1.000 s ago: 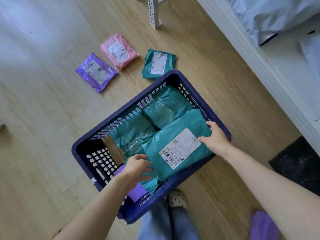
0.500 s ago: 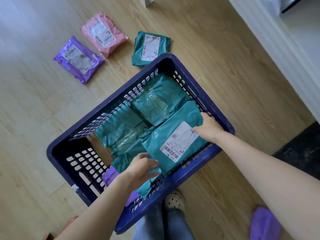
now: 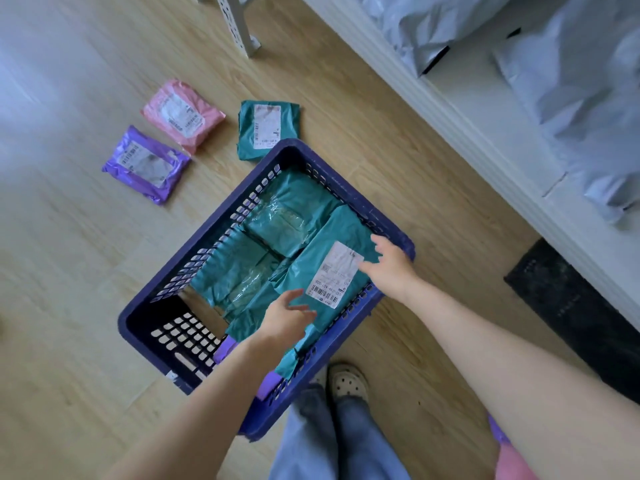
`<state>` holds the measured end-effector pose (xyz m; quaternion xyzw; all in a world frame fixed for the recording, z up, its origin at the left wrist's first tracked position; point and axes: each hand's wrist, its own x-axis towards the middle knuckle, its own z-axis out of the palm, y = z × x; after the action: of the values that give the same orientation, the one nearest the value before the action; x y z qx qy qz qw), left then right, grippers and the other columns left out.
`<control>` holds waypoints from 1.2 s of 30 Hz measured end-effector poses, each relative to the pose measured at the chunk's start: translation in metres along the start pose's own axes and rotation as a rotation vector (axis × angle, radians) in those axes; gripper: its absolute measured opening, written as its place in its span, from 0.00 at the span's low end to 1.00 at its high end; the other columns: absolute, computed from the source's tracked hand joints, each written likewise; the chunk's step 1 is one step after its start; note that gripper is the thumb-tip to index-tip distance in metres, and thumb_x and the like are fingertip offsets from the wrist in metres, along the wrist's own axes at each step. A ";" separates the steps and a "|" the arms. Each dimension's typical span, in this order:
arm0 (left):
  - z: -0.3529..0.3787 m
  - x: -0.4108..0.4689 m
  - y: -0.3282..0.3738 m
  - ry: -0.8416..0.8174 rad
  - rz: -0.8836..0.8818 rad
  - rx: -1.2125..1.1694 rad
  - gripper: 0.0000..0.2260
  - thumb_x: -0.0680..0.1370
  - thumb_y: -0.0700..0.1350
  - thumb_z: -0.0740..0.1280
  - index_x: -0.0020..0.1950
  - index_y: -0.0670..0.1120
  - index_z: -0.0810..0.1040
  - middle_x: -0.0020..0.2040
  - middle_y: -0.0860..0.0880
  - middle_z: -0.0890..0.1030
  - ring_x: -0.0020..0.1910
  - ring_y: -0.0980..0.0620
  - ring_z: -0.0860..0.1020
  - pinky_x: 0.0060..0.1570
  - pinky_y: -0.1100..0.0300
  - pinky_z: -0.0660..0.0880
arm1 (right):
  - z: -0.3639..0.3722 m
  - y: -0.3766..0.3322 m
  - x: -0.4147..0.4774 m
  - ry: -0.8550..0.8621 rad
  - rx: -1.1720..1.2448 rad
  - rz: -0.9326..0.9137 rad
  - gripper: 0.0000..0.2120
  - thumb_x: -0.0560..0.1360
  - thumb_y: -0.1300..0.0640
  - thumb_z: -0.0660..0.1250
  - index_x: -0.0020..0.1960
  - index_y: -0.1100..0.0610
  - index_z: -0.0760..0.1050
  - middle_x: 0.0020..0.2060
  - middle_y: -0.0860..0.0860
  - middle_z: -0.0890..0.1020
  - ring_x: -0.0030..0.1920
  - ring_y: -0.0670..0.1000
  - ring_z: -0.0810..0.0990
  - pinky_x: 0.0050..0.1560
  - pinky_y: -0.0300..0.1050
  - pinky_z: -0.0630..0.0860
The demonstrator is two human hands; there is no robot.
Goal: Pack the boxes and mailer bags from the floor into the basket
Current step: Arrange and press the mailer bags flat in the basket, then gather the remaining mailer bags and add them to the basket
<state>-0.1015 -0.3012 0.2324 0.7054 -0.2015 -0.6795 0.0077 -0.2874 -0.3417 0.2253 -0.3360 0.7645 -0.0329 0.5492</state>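
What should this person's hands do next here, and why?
Probably reach the right hand toward the teal floor mailer just beyond the far corner of the basket. Both it and the left hand are open and hold nothing, the labelled teal mailer lies in the basket, and the pink mailer and purple mailer lie farther off.

Wooden plank floor point(image 3: 69, 306) and its load. A blue slotted basket point(image 3: 291, 147) stands mid-floor, set askew to the planks. Beyond its far corner lie three labelled mailers, labels up: a green mailer point(image 3: 268, 131) just beside that corner, a pink mailer point(image 3: 183, 116) to its left, and a purple mailer point(image 3: 147, 164) nearer, touching the pink one. A white rack leg point(image 3: 239, 26) stands at the far edge; a black mat point(image 3: 581, 313) lies at the right edge; a shoe point(image 3: 348, 382) rests near the basket.
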 end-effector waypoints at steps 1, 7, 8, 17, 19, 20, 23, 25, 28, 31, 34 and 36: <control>0.001 -0.012 0.010 -0.009 0.028 0.024 0.23 0.77 0.36 0.66 0.71 0.48 0.67 0.60 0.46 0.76 0.52 0.50 0.76 0.50 0.57 0.76 | -0.004 -0.002 -0.013 0.005 0.060 0.007 0.30 0.78 0.60 0.64 0.77 0.53 0.55 0.73 0.53 0.64 0.65 0.60 0.73 0.60 0.51 0.74; 0.015 -0.091 0.057 -0.057 0.135 0.132 0.21 0.77 0.38 0.67 0.68 0.50 0.70 0.59 0.47 0.77 0.53 0.50 0.77 0.52 0.56 0.76 | -0.037 -0.002 -0.099 0.078 0.330 0.036 0.30 0.77 0.61 0.65 0.76 0.56 0.57 0.73 0.57 0.63 0.71 0.56 0.66 0.62 0.44 0.67; 0.019 -0.105 0.062 -0.062 0.148 0.143 0.21 0.76 0.38 0.68 0.67 0.50 0.70 0.60 0.46 0.77 0.54 0.49 0.77 0.52 0.56 0.76 | -0.043 0.001 -0.115 0.092 0.357 0.041 0.30 0.77 0.61 0.65 0.75 0.56 0.57 0.73 0.58 0.64 0.71 0.55 0.66 0.61 0.43 0.66; 0.090 -0.205 0.068 -0.189 0.206 0.371 0.20 0.75 0.39 0.69 0.66 0.49 0.73 0.50 0.47 0.80 0.52 0.47 0.77 0.53 0.55 0.73 | -0.094 0.077 -0.249 0.275 0.606 0.146 0.28 0.78 0.56 0.64 0.75 0.53 0.58 0.72 0.56 0.66 0.66 0.53 0.71 0.55 0.41 0.67; 0.112 -0.223 0.062 -0.216 0.219 0.456 0.20 0.75 0.39 0.69 0.66 0.49 0.73 0.51 0.45 0.79 0.51 0.48 0.77 0.52 0.55 0.73 | -0.099 0.102 -0.272 0.324 0.659 0.179 0.28 0.77 0.55 0.65 0.75 0.52 0.59 0.71 0.55 0.67 0.61 0.52 0.73 0.54 0.41 0.69; 0.124 -0.231 0.058 -0.232 0.227 0.492 0.20 0.75 0.38 0.68 0.66 0.49 0.73 0.51 0.44 0.78 0.51 0.48 0.76 0.51 0.55 0.73 | -0.101 0.116 -0.283 0.355 0.692 0.194 0.29 0.77 0.55 0.66 0.75 0.52 0.60 0.70 0.55 0.68 0.61 0.53 0.74 0.55 0.42 0.70; 0.162 -0.251 0.045 -0.255 0.247 0.581 0.20 0.76 0.36 0.67 0.66 0.47 0.72 0.51 0.42 0.77 0.47 0.48 0.75 0.43 0.58 0.71 | -0.106 0.160 -0.312 0.433 0.791 0.234 0.30 0.75 0.56 0.68 0.74 0.54 0.62 0.68 0.55 0.72 0.66 0.52 0.72 0.60 0.42 0.68; 0.189 -0.262 0.030 -0.281 0.258 0.641 0.20 0.74 0.37 0.68 0.65 0.48 0.73 0.52 0.42 0.77 0.47 0.47 0.74 0.43 0.57 0.71 | -0.108 0.193 -0.330 0.484 0.847 0.250 0.28 0.73 0.57 0.69 0.71 0.57 0.66 0.65 0.54 0.75 0.65 0.51 0.73 0.64 0.42 0.68; 0.233 -0.278 -0.002 -0.283 0.278 0.752 0.21 0.71 0.41 0.71 0.63 0.51 0.74 0.50 0.44 0.78 0.48 0.48 0.74 0.50 0.52 0.73 | -0.109 0.247 -0.360 0.550 0.932 0.289 0.22 0.73 0.58 0.70 0.65 0.58 0.71 0.56 0.48 0.76 0.58 0.49 0.75 0.60 0.41 0.70; 0.278 -0.291 -0.041 -0.300 0.285 0.831 0.19 0.74 0.40 0.69 0.65 0.51 0.74 0.51 0.46 0.78 0.49 0.49 0.76 0.48 0.55 0.73 | -0.103 0.305 -0.390 0.573 1.024 0.354 0.26 0.74 0.59 0.69 0.70 0.57 0.66 0.61 0.53 0.75 0.62 0.52 0.74 0.56 0.40 0.68; 0.325 -0.307 -0.086 -0.315 0.268 0.891 0.18 0.76 0.40 0.67 0.65 0.51 0.73 0.55 0.46 0.79 0.55 0.48 0.77 0.53 0.53 0.74 | -0.093 0.365 -0.414 0.588 1.064 0.389 0.27 0.74 0.57 0.69 0.71 0.56 0.65 0.64 0.57 0.74 0.63 0.54 0.74 0.58 0.42 0.68; 0.358 -0.316 -0.115 -0.320 0.265 0.936 0.18 0.76 0.40 0.67 0.65 0.50 0.73 0.54 0.47 0.78 0.55 0.49 0.76 0.58 0.52 0.74 | -0.088 0.402 -0.429 0.606 1.111 0.422 0.27 0.74 0.57 0.69 0.70 0.57 0.66 0.63 0.56 0.75 0.62 0.53 0.75 0.58 0.42 0.69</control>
<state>-0.4124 -0.0080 0.4744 0.4889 -0.5706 -0.6092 -0.2536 -0.4820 0.1767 0.4421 0.1777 0.8038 -0.4067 0.3961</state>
